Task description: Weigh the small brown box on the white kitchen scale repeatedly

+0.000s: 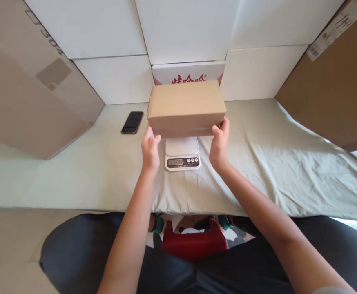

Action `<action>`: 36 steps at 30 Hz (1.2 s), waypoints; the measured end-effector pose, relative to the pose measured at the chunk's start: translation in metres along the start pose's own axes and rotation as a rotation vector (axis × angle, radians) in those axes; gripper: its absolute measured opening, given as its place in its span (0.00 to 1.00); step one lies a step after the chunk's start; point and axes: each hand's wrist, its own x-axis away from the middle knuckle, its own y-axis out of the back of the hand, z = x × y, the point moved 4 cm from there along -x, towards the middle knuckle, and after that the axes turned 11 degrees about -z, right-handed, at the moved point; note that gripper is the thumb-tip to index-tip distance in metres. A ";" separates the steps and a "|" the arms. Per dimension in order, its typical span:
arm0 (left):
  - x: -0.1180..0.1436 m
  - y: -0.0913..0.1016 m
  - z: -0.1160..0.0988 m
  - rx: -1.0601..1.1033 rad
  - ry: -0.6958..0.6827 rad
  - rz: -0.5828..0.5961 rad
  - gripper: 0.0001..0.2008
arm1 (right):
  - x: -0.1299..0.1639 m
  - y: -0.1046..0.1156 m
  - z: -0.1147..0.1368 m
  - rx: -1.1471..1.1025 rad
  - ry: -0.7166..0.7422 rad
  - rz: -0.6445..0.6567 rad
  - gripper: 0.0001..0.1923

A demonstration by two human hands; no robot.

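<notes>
A plain brown cardboard box (186, 107) is held between both hands over a small white digital scale (182, 153). My left hand (150, 149) grips the box's lower left corner. My right hand (219, 143) grips its lower right corner. The box covers the far part of the scale's platform; I cannot tell whether it rests on the platform or hovers just above. The scale's display and buttons face me, uncovered.
A black phone (132, 122) lies on the pale green cloth (273, 163) left of the box. White boxes (111, 77) form a back wall, one with red print (188, 73). Large brown cartons (28, 85) (334, 90) flank both sides. My knees and a red stool (193, 243) are below the table edge.
</notes>
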 end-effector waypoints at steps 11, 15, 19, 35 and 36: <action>-0.071 -0.009 0.091 0.108 0.104 -0.064 0.30 | -0.059 -0.044 -0.103 -0.109 -0.140 0.015 0.25; -0.074 -0.001 0.108 0.103 0.238 -0.133 0.27 | -0.049 -0.041 -0.118 -0.113 -0.218 0.044 0.26; -0.074 0.004 0.108 0.128 0.332 -0.202 0.26 | -0.050 -0.041 -0.129 -0.104 -0.252 0.066 0.26; -0.070 0.006 0.111 0.072 0.326 -0.219 0.30 | -0.064 -0.027 -0.138 -0.039 -0.251 -0.043 0.28; -0.070 0.006 0.111 0.076 0.328 -0.226 0.31 | -0.065 -0.024 -0.139 -0.034 -0.260 -0.066 0.29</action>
